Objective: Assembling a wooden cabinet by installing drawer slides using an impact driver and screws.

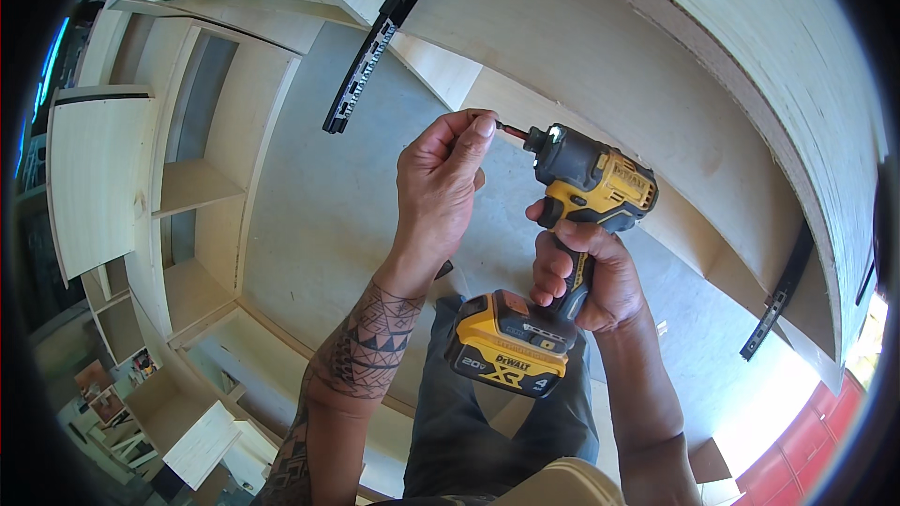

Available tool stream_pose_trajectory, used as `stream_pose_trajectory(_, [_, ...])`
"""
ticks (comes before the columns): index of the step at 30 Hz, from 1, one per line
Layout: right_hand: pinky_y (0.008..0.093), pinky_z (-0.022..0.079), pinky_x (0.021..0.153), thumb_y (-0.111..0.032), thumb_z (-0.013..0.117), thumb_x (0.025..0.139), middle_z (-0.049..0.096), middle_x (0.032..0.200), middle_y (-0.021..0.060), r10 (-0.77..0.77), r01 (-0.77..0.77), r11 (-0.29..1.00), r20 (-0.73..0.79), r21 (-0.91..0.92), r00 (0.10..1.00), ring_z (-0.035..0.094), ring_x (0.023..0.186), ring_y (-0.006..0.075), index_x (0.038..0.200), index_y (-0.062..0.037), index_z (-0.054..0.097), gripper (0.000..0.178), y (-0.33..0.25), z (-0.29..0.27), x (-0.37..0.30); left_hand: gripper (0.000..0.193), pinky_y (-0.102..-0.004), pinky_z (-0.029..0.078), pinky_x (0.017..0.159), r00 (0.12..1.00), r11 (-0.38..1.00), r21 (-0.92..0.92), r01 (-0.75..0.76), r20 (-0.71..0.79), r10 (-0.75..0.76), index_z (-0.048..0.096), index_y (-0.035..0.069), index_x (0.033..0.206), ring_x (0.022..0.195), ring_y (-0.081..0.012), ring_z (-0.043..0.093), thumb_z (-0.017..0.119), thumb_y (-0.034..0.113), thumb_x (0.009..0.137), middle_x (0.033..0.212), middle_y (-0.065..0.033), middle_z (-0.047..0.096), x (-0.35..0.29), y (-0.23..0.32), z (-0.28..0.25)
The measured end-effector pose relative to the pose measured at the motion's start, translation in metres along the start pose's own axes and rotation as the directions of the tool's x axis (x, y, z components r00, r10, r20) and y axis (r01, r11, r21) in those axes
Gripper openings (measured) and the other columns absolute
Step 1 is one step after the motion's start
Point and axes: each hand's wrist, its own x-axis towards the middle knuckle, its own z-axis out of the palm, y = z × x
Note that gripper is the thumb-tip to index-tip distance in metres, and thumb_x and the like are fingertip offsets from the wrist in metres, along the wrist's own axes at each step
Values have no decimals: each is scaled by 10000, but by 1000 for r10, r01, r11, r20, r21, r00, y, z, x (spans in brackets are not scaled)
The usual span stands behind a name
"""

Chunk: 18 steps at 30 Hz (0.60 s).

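Observation:
My right hand [605, 281] is wrapped round the handle of a yellow and black cordless impact driver [586, 173], which points left. Its work light is lit, and a large yellow battery [511, 345] is fitted at its base. From the chuck sticks a reddish driver bit [513, 131]. My left hand [441, 169] is closed, thumb and forefinger pinched together right at the bit's tip. Whatever small piece lies between those fingertips is mostly hidden.
A pale plywood cabinet panel [600, 47] spans the top and right. Black metal drawer slides jut out from it, one at upper left [361, 75] and another at lower right [776, 311]. Open wooden shelving [202, 187] stands at left. A red surface [806, 440] shows at lower right.

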Motion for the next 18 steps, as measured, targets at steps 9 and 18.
stream_pose_trajectory(9, [349,533,555,-162,636,948,553,648,35,-21,15,997,89,73,996,585,533,187,1260,20,564,368,-4,6,21,400,-207,309,573,995,995,-80,63,88,-56,660,6,1265,593,-20,309,625,349,1062,675,96,365,9,2,-12])
stream_pose_trajectory(18, [356,536,572,-183,591,993,523,655,17,-126,122,992,224,32,966,546,556,155,1218,-2,545,293,-83,45,108,307,-223,443,619,967,810,537,236,-214,-140,710,9,1195,715,-42,538,650,271,1046,892,19,690,-123,-119,-145])
